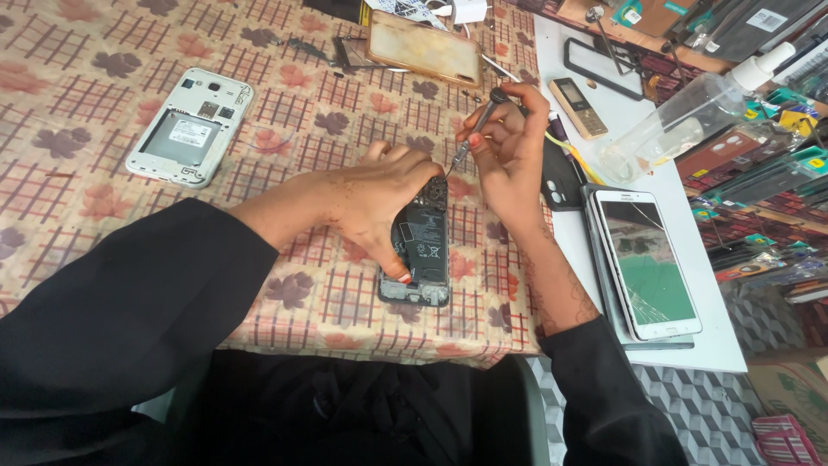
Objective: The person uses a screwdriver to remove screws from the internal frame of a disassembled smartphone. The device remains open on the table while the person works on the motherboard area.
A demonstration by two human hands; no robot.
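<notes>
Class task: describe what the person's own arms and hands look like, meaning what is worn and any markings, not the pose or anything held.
Both arms wear long, loose black sleeves. The left hand has a red-painted fingernail. The right hand also shows red nail polish, and dark patterned markings run along its bare forearm. No rings, watch or gloves are visible.

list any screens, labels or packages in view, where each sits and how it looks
White phone: right, on the white board, upright rectangle, cracked screen showing green.
Bar phone: top right of centre, small, gold-brown with a dark screen.
White sticker: in the open white phone, upper left.
Battery: black with white marks, in the opened phone under the left hand.
Packets: far right, hanging, slim, dark with teal tabs.
</notes>
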